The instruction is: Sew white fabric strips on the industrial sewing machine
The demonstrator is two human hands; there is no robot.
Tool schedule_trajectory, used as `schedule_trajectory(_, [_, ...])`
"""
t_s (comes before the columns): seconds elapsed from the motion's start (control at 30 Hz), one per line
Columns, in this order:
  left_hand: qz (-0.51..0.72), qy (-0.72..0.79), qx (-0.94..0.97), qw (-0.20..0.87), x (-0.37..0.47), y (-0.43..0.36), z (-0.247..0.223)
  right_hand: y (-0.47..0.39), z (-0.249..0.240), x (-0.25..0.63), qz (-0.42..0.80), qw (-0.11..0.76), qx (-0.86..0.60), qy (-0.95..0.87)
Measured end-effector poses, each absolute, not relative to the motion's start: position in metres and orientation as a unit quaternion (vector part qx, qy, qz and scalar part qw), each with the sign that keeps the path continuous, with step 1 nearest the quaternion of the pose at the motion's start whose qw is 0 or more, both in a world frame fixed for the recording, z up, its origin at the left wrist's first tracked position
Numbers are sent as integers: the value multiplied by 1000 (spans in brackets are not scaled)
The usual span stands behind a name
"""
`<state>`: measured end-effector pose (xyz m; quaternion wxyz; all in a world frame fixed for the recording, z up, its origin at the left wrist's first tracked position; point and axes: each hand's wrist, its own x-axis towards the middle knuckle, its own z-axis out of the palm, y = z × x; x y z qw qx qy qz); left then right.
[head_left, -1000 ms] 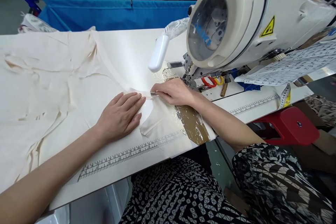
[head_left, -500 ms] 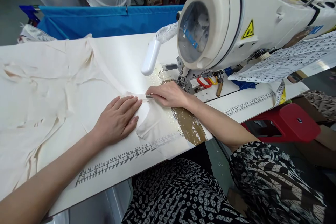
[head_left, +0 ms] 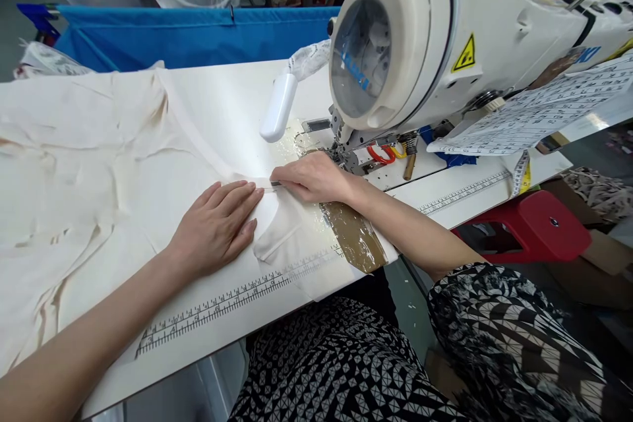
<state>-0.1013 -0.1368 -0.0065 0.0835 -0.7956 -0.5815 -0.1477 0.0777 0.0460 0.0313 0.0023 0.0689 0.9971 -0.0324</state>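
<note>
My left hand [head_left: 212, 227] lies flat, fingers unclenched, on the pale cloth [head_left: 89, 128], presumably anchoring its edge on the table [head_left: 198, 316] beside the sewing machine [head_left: 415, 39]. My right hand [head_left: 314, 178] narrowly pinches a small dark piece [head_left: 275, 183], perhaps metal, against that edge, seemingly for control.

Across the counter [head_left: 222, 99] before me, the cloth [head_left: 99, 178] spreads to my left; the sewing machine [head_left: 410, 39] stands to my right. A measuring scale [head_left: 217, 306] runs near my edge, a fabric panel [head_left: 173, 36] lies beyond, a stool [head_left: 558, 227] rightward.
</note>
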Motion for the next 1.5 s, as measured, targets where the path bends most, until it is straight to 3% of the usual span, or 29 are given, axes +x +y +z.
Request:
schedule_trajectory(0.27, [-146, -591, -791, 60, -102, -138, -7, 41, 46, 86, 23, 49, 81, 995])
schedule_trajectory(0.53, [-141, -611, -778, 31, -101, -138, -5, 35, 38, 112, -106, -73, 141, 982])
schedule_trajectory(0.7, [-137, -604, -785, 7, -104, -138, 1, 23, 40, 171, -116, -51, 235, 964])
schedule_trajectory(0.97, [-30, -678, -723, -128, -112, -90, 57, 65, 43, 252, 13, -82, 457, 886])
schedule_trajectory(1.17, [4, -756, -642, -127, -111, -78, 78, 118, 54, 236, 91, -96, 488, 862])
schedule_trajectory(1.33, [-75, -810, -578, -69, -92, -98, 71, 131, 55, 221, 110, -106, 499, 853])
schedule_trajectory(1.5, [-252, -834, -486, -60, -70, -109, 55, 98, 50, 220, 86, -113, 480, 866])
